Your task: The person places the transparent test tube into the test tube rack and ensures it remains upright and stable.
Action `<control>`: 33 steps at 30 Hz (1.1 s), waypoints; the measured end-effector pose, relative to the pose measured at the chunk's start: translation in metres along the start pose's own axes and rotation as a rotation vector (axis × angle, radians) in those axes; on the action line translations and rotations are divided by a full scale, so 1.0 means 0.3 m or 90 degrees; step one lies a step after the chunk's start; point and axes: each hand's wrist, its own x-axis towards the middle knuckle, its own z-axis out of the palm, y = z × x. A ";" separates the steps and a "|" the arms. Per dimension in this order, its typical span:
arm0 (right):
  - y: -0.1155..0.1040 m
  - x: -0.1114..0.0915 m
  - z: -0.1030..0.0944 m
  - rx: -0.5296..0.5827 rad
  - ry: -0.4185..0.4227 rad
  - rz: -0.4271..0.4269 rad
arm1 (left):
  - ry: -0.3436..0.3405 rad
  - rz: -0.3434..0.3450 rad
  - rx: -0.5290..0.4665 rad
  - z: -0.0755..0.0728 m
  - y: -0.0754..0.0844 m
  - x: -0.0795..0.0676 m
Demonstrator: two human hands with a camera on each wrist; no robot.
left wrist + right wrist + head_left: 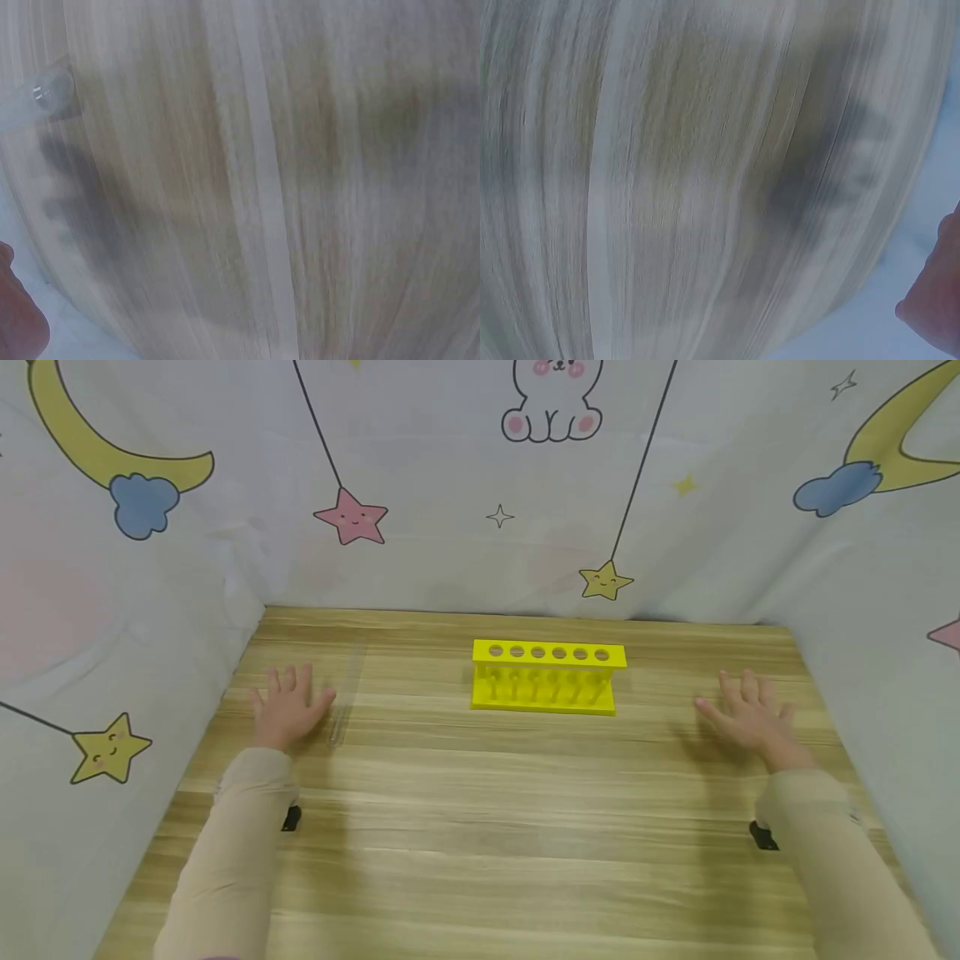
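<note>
A yellow test tube rack (543, 703) stands toward the back of the table, its row of round holes unfilled. Left of it lies a clear glass test tube (347, 697), rounded end toward the person; that end of the tube (52, 94) also shows in the left wrist view. My left hand (287, 708) is spread just left of the tube, apart from it and holding nothing. Far to the right of the rack, my right hand (750, 714) has its fingers spread and holds nothing. Only a bit of each hand appears in the wrist views.
The wood-grain table (480, 810) is bounded at the back and both sides by a white cloth (442, 560) printed with stars, moons and clouds. A small black device (763, 835) sits at the right wrist, and another black device (291, 817) at the left.
</note>
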 end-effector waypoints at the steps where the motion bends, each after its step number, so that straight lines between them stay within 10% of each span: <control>1: -0.003 0.004 0.002 0.002 0.000 -0.002 | 0.002 0.001 -0.004 0.003 0.002 0.001; 33: -0.175 0.057 0.033 0.259 0.203 -0.068 | 0.103 -0.027 -0.103 0.041 0.075 0.032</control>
